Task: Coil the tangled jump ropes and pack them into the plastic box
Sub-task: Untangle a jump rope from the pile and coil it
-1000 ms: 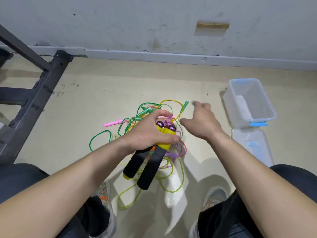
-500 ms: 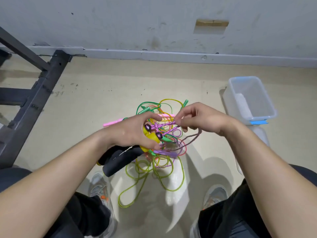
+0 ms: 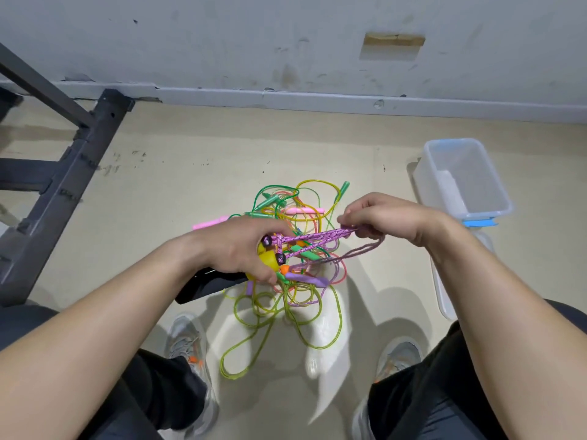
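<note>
Now wider apart: right fingers (image 3: 353, 216) pinching purple rope (image 3: 317, 238), left fingers (image 3: 266, 275) gripping handles (image 3: 267, 260).

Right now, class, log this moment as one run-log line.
left-hand grip: holds yellow rope handles | right-hand grip: pinches purple braided rope, taut | plastic box: open, no ropes inside

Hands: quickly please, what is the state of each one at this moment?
Left hand: closed, gripping the jump rope handles.
Right hand: closed, pinching the purple braided rope, pulled taut between both hands.
</note>
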A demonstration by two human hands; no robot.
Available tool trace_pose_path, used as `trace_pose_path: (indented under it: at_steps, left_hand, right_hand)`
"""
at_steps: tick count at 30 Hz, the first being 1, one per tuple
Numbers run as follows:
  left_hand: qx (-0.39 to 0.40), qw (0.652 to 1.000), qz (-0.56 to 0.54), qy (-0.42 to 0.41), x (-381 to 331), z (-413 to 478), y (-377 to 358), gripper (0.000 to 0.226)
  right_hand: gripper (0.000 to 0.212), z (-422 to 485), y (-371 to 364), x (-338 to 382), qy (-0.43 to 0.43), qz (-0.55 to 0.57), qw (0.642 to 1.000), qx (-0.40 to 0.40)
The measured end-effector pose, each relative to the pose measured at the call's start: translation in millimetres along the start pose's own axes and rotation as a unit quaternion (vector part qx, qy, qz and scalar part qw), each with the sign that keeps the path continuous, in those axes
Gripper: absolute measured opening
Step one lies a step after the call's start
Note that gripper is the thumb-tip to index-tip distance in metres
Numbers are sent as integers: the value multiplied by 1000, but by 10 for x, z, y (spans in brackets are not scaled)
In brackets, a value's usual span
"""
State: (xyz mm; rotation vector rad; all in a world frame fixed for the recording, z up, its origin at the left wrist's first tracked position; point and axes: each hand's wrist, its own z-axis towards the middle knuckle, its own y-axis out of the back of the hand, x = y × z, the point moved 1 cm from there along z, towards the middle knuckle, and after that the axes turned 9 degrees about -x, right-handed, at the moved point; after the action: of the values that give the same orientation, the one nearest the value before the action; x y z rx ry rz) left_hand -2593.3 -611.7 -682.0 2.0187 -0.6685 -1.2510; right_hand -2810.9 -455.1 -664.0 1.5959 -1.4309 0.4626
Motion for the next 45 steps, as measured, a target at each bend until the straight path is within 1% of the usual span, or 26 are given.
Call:
trace_pose_path:
  at_steps: [2,5,7,9,10,11,13,15,18,19,21,22,24,25,27,28,29,31,32,33,34,35,37,39,42,45]
  left_hand:
    - [2,1000,-6,7,16,-6,33,70]
    - [14,999,17,37,116,4,75,76]
    - [23,997,38,59,199,20,64,78]
    - [25,995,63,74,257,39,26,81]
    - [25,994,78,77,262,46,10,82]
    - [24,993,91,77,261,57,-8,81]
    - [18,995,67,71,252,75,-71,75]
    - [10,997,-15,71,239,82,-171,75]
    - [-7,984,-151,97,220,96,-373,102]
    - [-8,974,-198,106,210,107,-447,102]
    - [1,955,-277,110,143,111,-553,87]
    - [2,951,-287,115,109,106,-583,84]
    - [-2,959,-259,115,29,97,-616,89]
    - [-13,966,-234,111,-9,101,-621,95]
    - [-71,974,-195,87,-148,82,-576,107]
    - [-114,971,-201,59,-235,76,-542,104]
    - [-146,961,-233,32,-293,82,-518,93]
    - [-150,936,-318,14,-365,94,-472,54]
    - [-147,932,-330,15,-370,105,-453,35]
    - [-148,933,-329,15,-360,116,-436,21]
    - [-151,933,-326,13,-332,123,-422,13]
    - [-153,933,-326,12,-313,125,-400,10]
    - [-145,933,-329,14,-293,126,-354,11]
    - [-117,923,-365,26,-316,118,-327,12]
    - [-78,881,-466,20,-386,109,-330,7]
    - [-96,845,-525,26,-407,120,-326,14]
  right_hand:
    - [37,29,-26,-35,-20,-16,1000,-18]
    - [44,40,-25,-66,-27,-62,997,-40]
    - [44,40,16,-91,-19,-125,989,-73]
    - [41,45,43,-105,11,-174,979,-106]
    - [38,52,43,-99,34,-162,979,-117]
    - [35,66,39,-89,55,-121,983,-125]
    - [30,82,39,-39,86,12,987,-133]
    - [33,70,48,41,92,143,979,-115]
    - [34,3,40,167,65,295,952,-52]
    - [33,-5,20,187,57,321,945,-28]
    - [31,-22,-39,228,49,338,940,12]
    - [31,-31,-68,250,46,331,942,25]
    - [33,-43,-109,284,46,309,949,47]
    - [34,-42,-121,296,47,299,951,57]
    - [41,-39,-140,307,44,284,956,64]
    - [42,-36,-141,314,44,278,958,62]
    - [39,-27,-139,318,44,276,958,55]
    - [34,-23,-124,321,39,287,957,27]
    - [34,-11,-104,314,39,293,955,4]
    - [35,6,-88,300,41,294,955,-24]
    - [36,19,-79,291,42,296,953,-52]
    - [37,38,-76,279,43,308,947,-75]
    - [36,65,-75,272,40,362,925,-111]
    - [37,79,-61,264,34,413,900,-136]
    - [36,105,-22,228,34,430,887,-166]
    - [34,120,6,174,36,418,890,-177]
